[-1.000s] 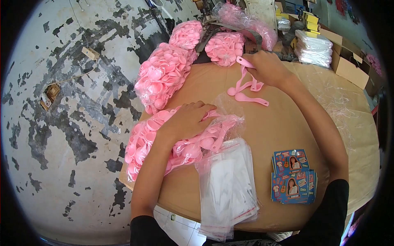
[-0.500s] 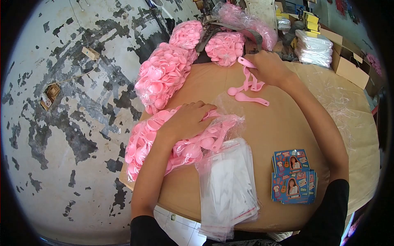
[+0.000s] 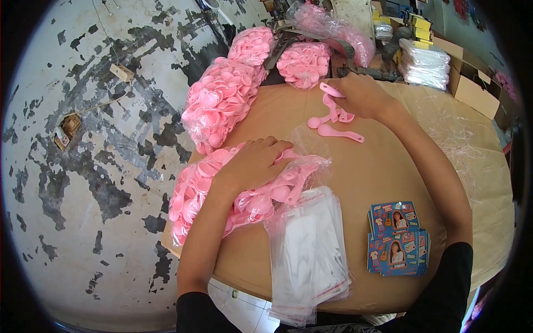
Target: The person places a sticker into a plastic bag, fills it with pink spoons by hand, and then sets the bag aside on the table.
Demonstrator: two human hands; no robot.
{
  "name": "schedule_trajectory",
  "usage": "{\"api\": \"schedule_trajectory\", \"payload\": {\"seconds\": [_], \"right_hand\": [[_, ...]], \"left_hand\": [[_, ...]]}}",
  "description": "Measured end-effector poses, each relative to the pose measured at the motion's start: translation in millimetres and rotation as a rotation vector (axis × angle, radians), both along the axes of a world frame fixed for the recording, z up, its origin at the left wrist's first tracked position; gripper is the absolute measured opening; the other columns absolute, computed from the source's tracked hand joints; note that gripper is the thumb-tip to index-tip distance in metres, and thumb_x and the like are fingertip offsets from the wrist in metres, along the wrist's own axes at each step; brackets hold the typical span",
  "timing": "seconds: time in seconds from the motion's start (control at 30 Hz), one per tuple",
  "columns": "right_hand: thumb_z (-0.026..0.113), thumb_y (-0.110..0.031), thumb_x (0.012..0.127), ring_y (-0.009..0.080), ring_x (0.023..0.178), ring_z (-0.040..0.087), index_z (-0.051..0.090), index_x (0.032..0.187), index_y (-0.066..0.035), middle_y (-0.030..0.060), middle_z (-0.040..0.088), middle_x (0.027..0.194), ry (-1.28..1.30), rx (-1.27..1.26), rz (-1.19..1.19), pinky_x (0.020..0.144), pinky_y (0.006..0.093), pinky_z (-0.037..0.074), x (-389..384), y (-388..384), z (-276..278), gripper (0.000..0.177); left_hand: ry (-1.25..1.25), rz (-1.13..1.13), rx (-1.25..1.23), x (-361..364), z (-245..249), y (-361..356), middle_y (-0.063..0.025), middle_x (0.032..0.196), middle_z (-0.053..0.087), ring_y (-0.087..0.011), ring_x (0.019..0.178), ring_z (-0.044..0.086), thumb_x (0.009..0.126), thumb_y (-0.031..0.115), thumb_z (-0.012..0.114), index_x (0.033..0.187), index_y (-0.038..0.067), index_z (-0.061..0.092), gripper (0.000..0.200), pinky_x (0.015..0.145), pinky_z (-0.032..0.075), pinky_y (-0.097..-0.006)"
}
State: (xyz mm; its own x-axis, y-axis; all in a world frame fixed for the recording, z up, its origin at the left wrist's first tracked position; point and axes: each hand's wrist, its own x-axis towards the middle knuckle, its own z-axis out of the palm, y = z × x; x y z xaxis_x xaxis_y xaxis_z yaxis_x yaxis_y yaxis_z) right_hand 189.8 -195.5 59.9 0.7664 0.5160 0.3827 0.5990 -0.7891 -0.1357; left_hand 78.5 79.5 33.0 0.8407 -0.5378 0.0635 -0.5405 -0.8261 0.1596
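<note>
My left hand (image 3: pixel 252 166) lies across an opened clear plastic bag of pink measuring spoons (image 3: pixel 202 172), its fingers curled over the bag near its mouth. At the far side of the table, my right hand (image 3: pixel 363 95) is closed on a pink spoon (image 3: pixel 331 90); its fingertips are partly hidden. Just below that hand, several loose pink spoons (image 3: pixel 340 133) lie on the brown table covering, some overlapping. A stack of clear plastic sleeves (image 3: pixel 311 244) lies in front of the opened bag.
Blue printed cards (image 3: pixel 397 250) lie in piles at the near right. Full bags of pink spoons (image 3: pixel 222 100) stand along the far left edge, with another bag (image 3: pixel 303 64) at the back. Packed clear plastic (image 3: pixel 425 65) and a cardboard box (image 3: pixel 472 89) are at the back right.
My right hand has lowered slightly with the pink spoon, bringing it closer to the loose spoons. My left hand stays on the bag.
</note>
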Motion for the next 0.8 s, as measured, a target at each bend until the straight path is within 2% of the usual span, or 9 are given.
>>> {"api": "schedule_trajectory", "payload": {"seconds": [0.1, 0.5, 0.6, 0.7, 0.8], "right_hand": [[0.054, -0.032, 0.097, 0.038, 0.077, 0.066, 0.061, 0.115, -0.014, 0.0137, 0.07, 0.081, -0.083, -0.03, 0.078, 0.071, 0.0492, 0.053, 13.1, 0.2, -13.1, 0.026], [0.057, -0.028, 0.095, 0.0393, 0.076, 0.066, 0.061, 0.108, -0.013, 0.0157, 0.068, 0.08, -0.104, -0.013, 0.102, 0.07, 0.0502, 0.052, 12.0, 0.6, -11.4, 0.021], [0.059, -0.03, 0.092, 0.0372, 0.077, 0.067, 0.067, 0.096, -0.012, 0.0149, 0.068, 0.08, -0.138, 0.042, 0.053, 0.071, 0.0498, 0.052, -0.6, 1.8, 1.6, 0.02], [0.057, -0.03, 0.094, 0.0375, 0.074, 0.066, 0.065, 0.094, -0.009, 0.0152, 0.068, 0.077, -0.315, 0.25, 0.049, 0.069, 0.0481, 0.051, 5.2, -2.6, 12.9, 0.023], [0.054, -0.031, 0.097, 0.0382, 0.072, 0.064, 0.065, 0.095, -0.006, 0.0158, 0.066, 0.074, -0.334, 0.417, 0.067, 0.068, 0.0462, 0.049, -5.6, -10.6, 35.9, 0.027]], "left_hand": [[0.0, 0.003, 0.004, -0.8, 0.4, -0.6, -0.0178, 0.123, 0.058, -0.0342, 0.115, 0.056, 0.094, 0.017, 0.051, 0.131, 0.007, 0.055, 0.038, 0.099, 0.042, -0.0437], [-0.014, -0.004, -0.011, -0.3, -1.7, 0.6, -0.0176, 0.121, 0.059, -0.0337, 0.113, 0.057, 0.095, 0.017, 0.051, 0.131, 0.007, 0.056, 0.038, 0.098, 0.043, -0.0429], [-0.02, -0.001, -0.01, -0.7, -1.2, 0.1, -0.018, 0.121, 0.059, -0.0339, 0.113, 0.057, 0.095, 0.017, 0.051, 0.131, 0.007, 0.056, 0.038, 0.098, 0.043, -0.0429], [-0.019, -0.001, -0.01, 0.0, -1.1, 0.3, -0.0186, 0.121, 0.059, -0.0343, 0.113, 0.057, 0.094, 0.017, 0.052, 0.131, 0.007, 0.056, 0.038, 0.098, 0.043, -0.0432], [-0.036, -0.012, -0.02, 0.1, -3.4, 1.4, -0.0189, 0.122, 0.059, -0.0349, 0.113, 0.057, 0.094, 0.018, 0.052, 0.131, 0.007, 0.056, 0.039, 0.098, 0.043, -0.0434]]}}
